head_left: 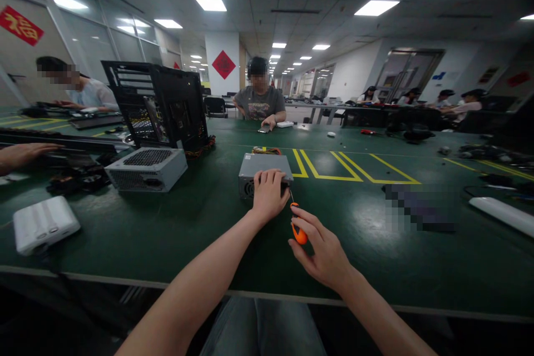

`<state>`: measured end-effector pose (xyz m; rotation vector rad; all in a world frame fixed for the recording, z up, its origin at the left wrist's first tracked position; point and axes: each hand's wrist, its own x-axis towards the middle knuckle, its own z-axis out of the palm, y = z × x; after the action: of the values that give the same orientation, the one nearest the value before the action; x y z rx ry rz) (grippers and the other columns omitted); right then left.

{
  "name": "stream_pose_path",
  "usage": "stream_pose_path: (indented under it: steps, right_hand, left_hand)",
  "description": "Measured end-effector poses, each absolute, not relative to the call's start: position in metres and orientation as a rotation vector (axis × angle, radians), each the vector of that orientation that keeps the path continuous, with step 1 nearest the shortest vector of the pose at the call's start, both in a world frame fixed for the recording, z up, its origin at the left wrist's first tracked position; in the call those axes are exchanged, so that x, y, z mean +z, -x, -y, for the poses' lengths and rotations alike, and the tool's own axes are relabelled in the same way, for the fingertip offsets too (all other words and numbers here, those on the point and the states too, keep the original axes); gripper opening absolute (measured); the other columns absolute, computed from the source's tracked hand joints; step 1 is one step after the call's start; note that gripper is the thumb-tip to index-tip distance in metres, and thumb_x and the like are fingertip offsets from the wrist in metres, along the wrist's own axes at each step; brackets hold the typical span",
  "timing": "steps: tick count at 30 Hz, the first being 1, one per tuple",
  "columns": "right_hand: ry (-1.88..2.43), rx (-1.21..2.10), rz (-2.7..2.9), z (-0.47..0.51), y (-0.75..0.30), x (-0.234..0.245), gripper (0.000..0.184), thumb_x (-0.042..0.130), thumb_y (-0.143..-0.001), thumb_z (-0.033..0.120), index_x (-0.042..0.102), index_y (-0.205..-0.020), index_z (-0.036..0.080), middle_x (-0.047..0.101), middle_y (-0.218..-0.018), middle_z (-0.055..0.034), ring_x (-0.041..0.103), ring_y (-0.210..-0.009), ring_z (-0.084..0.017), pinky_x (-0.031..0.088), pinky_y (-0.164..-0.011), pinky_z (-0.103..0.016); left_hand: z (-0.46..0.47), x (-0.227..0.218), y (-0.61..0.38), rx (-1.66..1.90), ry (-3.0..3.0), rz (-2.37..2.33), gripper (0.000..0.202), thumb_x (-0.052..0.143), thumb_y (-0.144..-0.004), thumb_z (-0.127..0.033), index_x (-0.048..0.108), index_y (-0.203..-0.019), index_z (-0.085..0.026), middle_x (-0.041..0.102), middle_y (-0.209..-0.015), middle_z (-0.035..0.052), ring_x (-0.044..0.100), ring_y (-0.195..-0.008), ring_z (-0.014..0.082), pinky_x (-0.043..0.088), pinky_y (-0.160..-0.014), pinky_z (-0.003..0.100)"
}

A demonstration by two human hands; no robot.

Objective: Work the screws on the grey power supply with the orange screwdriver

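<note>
A grey power supply unit point(263, 166) lies on the green table point(175, 233) straight ahead of me. My left hand point(269, 193) rests on its near edge with the fingers curled over the top. My right hand point(319, 247) is closed around the orange handle of a screwdriver point(297, 228). The thin shaft of the screwdriver points up toward the near right corner of the unit.
A second power supply point(146, 168) and a black computer case point(161, 104) stand at the left, a white box point(44, 223) nearer. Another person's hand point(25, 154) reaches in from the left edge. A person point(261, 101) sits opposite; yellow lines point(334, 169) mark the table.
</note>
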<state>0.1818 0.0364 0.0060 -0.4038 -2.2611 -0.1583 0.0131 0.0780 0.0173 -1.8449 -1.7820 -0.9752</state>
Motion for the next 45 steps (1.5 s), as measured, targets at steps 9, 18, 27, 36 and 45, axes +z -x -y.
stream_pose_path:
  steps: [9,18,27,36,45]
  right_hand:
    - [0.443,-0.279,2.233,-0.0393,-0.1816,0.0037,0.027,0.051,-0.085,0.024,0.047,-0.111,0.018,0.055,-0.115,-0.0153,0.061,-0.094,-0.02,0.054,-0.074,-0.034]
    - [0.413,-0.244,2.274,-0.0376,-0.1814,0.005,0.034,0.048,-0.084,0.019,0.044,-0.118,0.016,0.052,-0.12,-0.0167,0.057,-0.104,-0.021,0.052,-0.08,-0.034]
    - [0.391,-0.246,2.245,-0.0377,-0.1818,0.0057,0.028,0.051,-0.084,0.019,0.048,-0.112,0.017,0.055,-0.118,-0.0148,0.059,-0.1,-0.021,0.053,-0.079,-0.034]
    - [0.409,-0.306,2.203,-0.0408,-0.1824,0.0043,0.026,0.05,-0.084,0.021,0.051,-0.11,0.02,0.054,-0.116,-0.015,0.06,-0.094,-0.019,0.053,-0.072,-0.031]
    - [0.389,-0.197,2.26,-0.0381,-0.1812,0.004,0.034,0.049,-0.082,0.017,0.045,-0.116,0.016,0.052,-0.119,-0.0161,0.055,-0.106,-0.021,0.052,-0.082,-0.034]
  left_hand:
    - [-0.0784,0.0156,-0.0125,-0.998,1.839,1.763,0.027,0.051,-0.081,-0.03,0.049,-0.107,-0.023,0.054,-0.118,0.0051,0.044,-0.112,0.0211,0.022,-0.104,0.041]
    - [-0.0791,0.0138,-0.0114,-1.02,1.848,1.745,0.028,0.053,-0.08,-0.029,0.049,-0.107,-0.022,0.054,-0.118,0.0042,0.044,-0.112,0.0202,0.022,-0.104,0.04]
    - [-0.0797,0.0146,-0.0111,-0.991,1.855,1.752,0.029,0.053,-0.08,-0.03,0.048,-0.108,-0.022,0.053,-0.118,0.0043,0.044,-0.112,0.0203,0.022,-0.104,0.04]
    - [-0.0804,0.0135,-0.0101,-1.003,1.866,1.748,0.029,0.052,-0.081,-0.03,0.048,-0.108,-0.022,0.053,-0.118,0.0052,0.043,-0.112,0.021,0.021,-0.104,0.04]
    - [-0.0801,0.0136,-0.0106,-0.994,1.866,1.762,0.028,0.052,-0.081,-0.029,0.049,-0.108,-0.022,0.053,-0.119,0.0052,0.043,-0.113,0.0213,0.02,-0.104,0.04]
